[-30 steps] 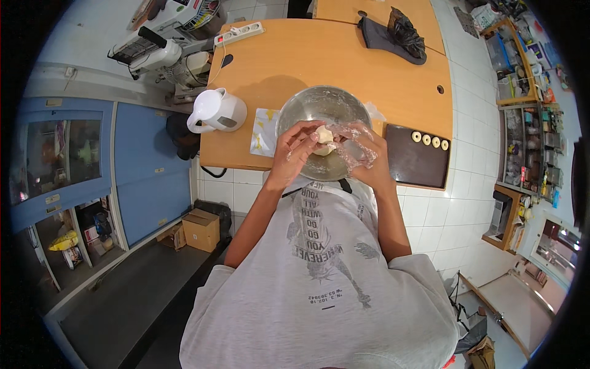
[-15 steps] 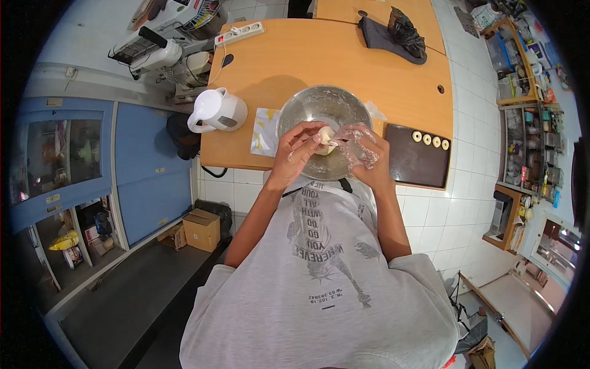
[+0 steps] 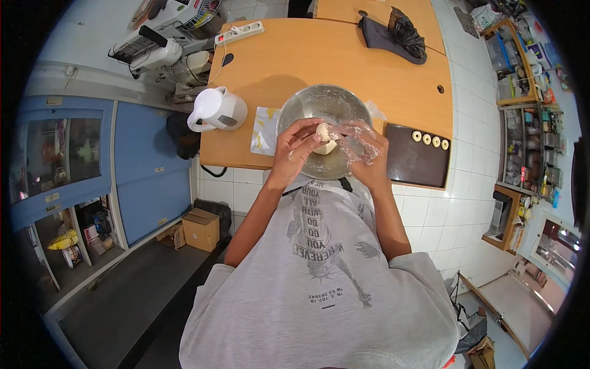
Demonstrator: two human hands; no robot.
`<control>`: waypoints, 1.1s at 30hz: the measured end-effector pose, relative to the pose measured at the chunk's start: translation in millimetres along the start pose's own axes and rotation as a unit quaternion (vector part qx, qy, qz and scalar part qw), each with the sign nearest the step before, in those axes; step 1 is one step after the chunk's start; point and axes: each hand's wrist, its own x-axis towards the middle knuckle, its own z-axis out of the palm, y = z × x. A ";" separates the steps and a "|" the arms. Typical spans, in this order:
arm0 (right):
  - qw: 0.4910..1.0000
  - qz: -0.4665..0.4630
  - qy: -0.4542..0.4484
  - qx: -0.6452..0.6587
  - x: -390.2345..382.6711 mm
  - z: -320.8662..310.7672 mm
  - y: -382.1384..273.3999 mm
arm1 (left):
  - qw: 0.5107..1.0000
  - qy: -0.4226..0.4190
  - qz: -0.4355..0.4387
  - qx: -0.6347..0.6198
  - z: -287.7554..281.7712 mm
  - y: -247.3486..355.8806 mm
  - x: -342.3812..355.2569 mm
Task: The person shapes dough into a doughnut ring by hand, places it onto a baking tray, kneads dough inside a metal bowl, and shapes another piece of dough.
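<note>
A small pale piece of dough (image 3: pixel 322 130) is pinched between the fingertips of my left hand (image 3: pixel 292 149) and my right hand (image 3: pixel 369 149). Both hands are over a steel mixing bowl (image 3: pixel 296 106) at the table's near edge. Below the fingers, a larger lump of dough (image 3: pixel 326 148) shows partly inside the bowl. White, sticky dough clings to my right hand's fingers and palm edge. To the right of the bowl, a dark baking tray (image 3: pixel 413 161) carries several small dough rings (image 3: pixel 426 139) in a row along its far side.
A white electric kettle (image 3: pixel 222 111) stands left of the bowl, beside a white-and-yellow packet (image 3: pixel 264 130). Farther back lie a power strip (image 3: pixel 239 33) with its cord and a dark cap (image 3: pixel 384 42) with a black plastic bag (image 3: pixel 407 34). Blue cabinets (image 3: pixel 142 161) line the left.
My right hand has shifted slightly, its fingers turning in toward the small dough piece. That piece sits a little higher and farther left, showing more of the lump beneath.
</note>
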 end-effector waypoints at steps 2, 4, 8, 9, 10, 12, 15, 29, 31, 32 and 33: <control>1.000 0.002 -0.008 -0.001 1.2 -0.7 -2.0 | 1.000 0.002 -0.002 -0.015 1.8 0.9 -0.9; 1.000 0.008 0.007 0.020 3.2 0.0 -4.8 | 1.000 0.007 -0.006 -0.014 1.9 2.1 -0.4; 1.000 -0.025 -0.001 -0.009 4.0 -2.2 -7.9 | 1.000 0.010 -0.010 -0.010 2.0 2.4 0.2; 0.999 -0.028 -0.005 -0.018 0.1 -2.1 -2.5 | 1.000 0.010 -0.010 -0.010 0.9 1.7 0.2; 0.999 -0.030 -0.010 -0.027 -2.1 -2.1 0.0 | 1.000 0.006 -0.013 -0.007 0.0 1.2 0.0; 0.999 -0.040 -0.010 -0.034 -3.2 -2.0 3.4 | 1.000 0.003 -0.017 -0.004 -0.1 0.5 -0.3; 0.999 -0.041 -0.008 -0.021 -4.6 -0.5 6.4 | 1.000 0.006 -0.020 -0.013 0.4 -0.3 -0.1; 0.998 -0.035 -0.059 -0.009 -5.2 -8.6 13.9 | 1.000 -0.003 -0.017 0.018 -6.6 -2.0 1.0; 0.998 -0.039 -0.042 -0.017 -7.2 -7.0 16.2 | 1.000 0.002 -0.016 -0.001 -6.8 -3.8 1.0; 0.998 -0.039 -0.042 -0.018 -8.4 -6.2 17.7 | 1.000 0.007 -0.015 -0.020 -6.7 -4.2 1.2; 0.999 -0.030 -0.037 -0.013 -9.8 -5.5 19.2 | 1.000 0.007 -0.016 -0.020 -6.5 -4.0 1.2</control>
